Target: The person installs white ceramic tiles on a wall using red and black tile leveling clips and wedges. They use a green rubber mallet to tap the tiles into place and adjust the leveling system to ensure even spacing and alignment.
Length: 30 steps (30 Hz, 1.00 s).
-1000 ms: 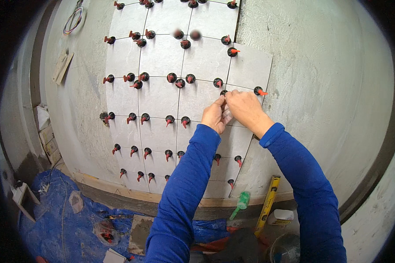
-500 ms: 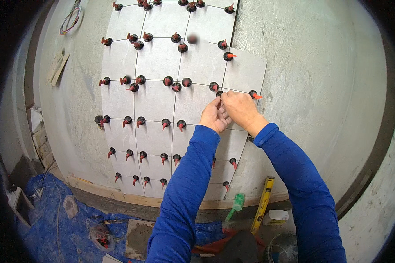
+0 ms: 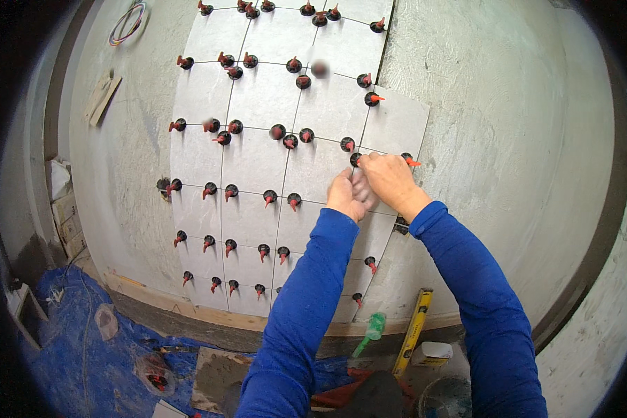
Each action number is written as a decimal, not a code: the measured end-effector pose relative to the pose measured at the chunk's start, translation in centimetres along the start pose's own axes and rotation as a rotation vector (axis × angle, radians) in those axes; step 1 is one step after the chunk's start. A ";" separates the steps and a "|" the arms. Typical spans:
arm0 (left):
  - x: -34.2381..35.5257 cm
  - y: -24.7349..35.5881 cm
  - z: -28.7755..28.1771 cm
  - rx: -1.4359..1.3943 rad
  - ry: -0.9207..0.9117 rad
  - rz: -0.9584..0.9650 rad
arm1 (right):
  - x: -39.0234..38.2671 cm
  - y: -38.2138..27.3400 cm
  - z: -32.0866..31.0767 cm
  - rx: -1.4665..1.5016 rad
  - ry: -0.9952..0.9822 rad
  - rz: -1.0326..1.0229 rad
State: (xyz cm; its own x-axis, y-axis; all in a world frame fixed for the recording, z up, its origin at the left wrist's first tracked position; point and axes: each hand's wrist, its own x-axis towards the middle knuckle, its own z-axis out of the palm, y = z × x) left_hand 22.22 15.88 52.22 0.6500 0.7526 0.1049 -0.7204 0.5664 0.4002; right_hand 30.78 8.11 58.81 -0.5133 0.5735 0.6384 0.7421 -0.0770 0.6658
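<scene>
Pale grey square tiles [image 3: 320, 174] cover the wall, studded at their joints with black round levelling clips [image 3: 294, 202] with red handles. My right hand [image 3: 386, 180] pinches the red handle of one clip [image 3: 357, 159] on a right-hand joint. Just below it, my left hand [image 3: 348, 195] is against or close to the tile face, its fingers curled and blurred; whether they hold anything is unclear. A clip with an orange handle [image 3: 409, 161] sits just right of my right hand.
Plastered wall [image 3: 501, 125] borders the tiles. At the bottom are a blue sheet [image 3: 70, 327], a yellow level [image 3: 411, 331], a green-handled tool [image 3: 375, 326], a white container [image 3: 432, 354] and a bucket [image 3: 446, 400]. Scraps of board [image 3: 104, 97] and coiled wires [image 3: 127, 24] are at upper left.
My left hand has dropped slightly away from the clip, leaving more of it visible at my right fingertips. My right hand stays at that clip. The view has shifted slightly.
</scene>
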 end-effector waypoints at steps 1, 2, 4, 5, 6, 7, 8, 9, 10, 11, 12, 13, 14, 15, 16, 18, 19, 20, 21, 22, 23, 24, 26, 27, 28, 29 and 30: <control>0.4 -0.2 0.1 0.018 -0.099 -0.080 | 0.0 -0.1 0.0 0.011 0.013 -0.001; 1.0 -0.5 0.2 -0.082 -0.186 -0.063 | 0.0 -0.1 -0.1 0.021 0.014 0.005; 2.1 -0.7 0.5 -0.306 -0.342 -0.030 | 0.1 -0.2 -0.1 0.010 0.000 0.013; 2.6 -0.5 0.5 -0.288 -0.362 0.004 | 0.2 -0.3 -0.1 -0.010 -0.016 0.014; 2.8 -0.3 0.4 -0.284 -0.360 0.007 | 0.3 -0.4 -0.1 -0.027 -0.030 0.014; 2.9 -0.1 0.3 -0.263 -0.289 0.003 | 0.3 -0.4 0.0 -0.029 -0.031 0.009; 2.7 0.0 0.1 -0.244 -0.245 0.053 | 0.3 -0.3 0.0 -0.028 -0.030 0.004; 2.3 0.0 -0.1 -0.207 -0.134 0.095 | 0.3 -0.3 0.0 -0.030 -0.047 0.007; 1.8 -0.1 -0.2 -0.161 -0.009 0.138 | 0.4 -0.2 0.0 -0.015 -0.027 -0.004; 1.4 -0.2 -0.2 -0.177 0.015 0.117 | 0.4 -0.1 0.0 -0.002 -0.026 -0.005; 1.0 -0.4 -0.1 -0.186 0.052 0.095 | 0.4 -0.1 -0.1 0.009 -0.040 0.001; 0.8 -0.6 0.0 -0.201 0.066 0.081 | 0.4 -0.1 -0.1 -0.005 -0.049 -0.003; 0.6 -0.7 0.0 -0.231 -0.079 0.014 | 0.3 -0.1 -0.1 -0.018 -0.068 -0.007; 0.7 -0.8 0.2 -0.261 -0.247 -0.039 | 0.4 -0.2 -0.1 -0.031 -0.082 -0.012; 0.8 -0.8 0.2 -0.298 -0.393 -0.103 | 0.5 -0.3 -0.1 -0.032 -0.091 -0.008; 1.6 -0.6 0.6 -0.366 -0.374 -0.061 | 0.5 -0.3 -0.1 -0.043 -0.105 0.005; 2.0 -0.5 0.7 -0.382 -0.358 -0.047 | 0.6 -0.3 -0.2 -0.040 -0.097 -0.002; 2.3 -0.5 0.7 -0.395 -0.307 -0.036 | 0.6 -0.3 -0.2 -0.037 -0.088 -0.009; 2.4 -0.8 0.7 -0.394 -0.352 -0.017 | 0.7 -0.2 -0.2 -0.031 -0.081 -0.017; 2.5 -1.2 0.6 -0.388 -0.362 -0.002 | 0.7 0.0 -0.2 -0.021 -0.072 -0.023; 2.6 -1.5 0.5 -0.384 -0.352 0.002 | 0.7 0.2 -0.2 -0.010 -0.064 -0.030; 2.7 -1.9 0.4 -0.401 -0.415 0.036 | 0.7 0.3 -0.1 -0.009 -0.072 -0.024; 3.1 -2.2 0.4 -0.441 -0.505 0.077 | 0.8 0.4 0.0 0.014 -0.042 -0.050; 3.4 -2.2 0.4 -0.416 -0.429 0.054 | 0.8 0.3 0.1 0.025 -0.053 -0.053; 3.9 -1.8 0.4 -0.390 -0.349 0.031 | 0.8 0.3 0.2 0.012 -0.050 -0.065; 4.4 -1.4 0.4 -0.371 -0.303 0.014 | 0.7 0.2 0.2 0.004 -0.064 -0.073; 5.0 -0.8 0.5 -0.316 -0.323 0.027 | 0.7 0.1 0.2 -0.005 -0.089 -0.079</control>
State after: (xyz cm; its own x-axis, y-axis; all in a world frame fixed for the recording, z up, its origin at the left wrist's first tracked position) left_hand 26.14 18.98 52.87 0.6360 0.6537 0.4101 -0.7440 0.6605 0.1008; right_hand 30.57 8.66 59.28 -0.5300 0.6478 0.5471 0.6985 -0.0323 0.7149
